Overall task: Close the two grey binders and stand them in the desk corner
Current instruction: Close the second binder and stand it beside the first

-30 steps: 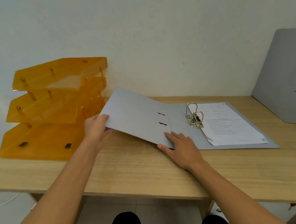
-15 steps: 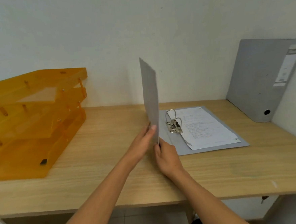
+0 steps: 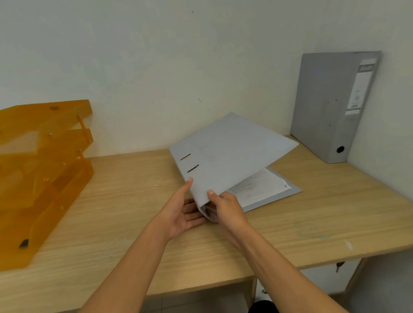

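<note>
Closing second binder [image 3: 229, 154] at frame centre: right hand [image 3: 225, 207] pinching cover, left hand [image 3: 182, 214] open, steadying spine. Next, probably: pressing flat, standing beside upright binder [image 3: 331, 108].

This looks like an office. A wooden desk [image 3: 303, 223] against a plain white wall carries 3 stacked orange letter trays [image 3: 30, 168], 2 grey lever-arch binders [image 3: 331, 108] and printed papers [image 3: 259, 189].
</note>
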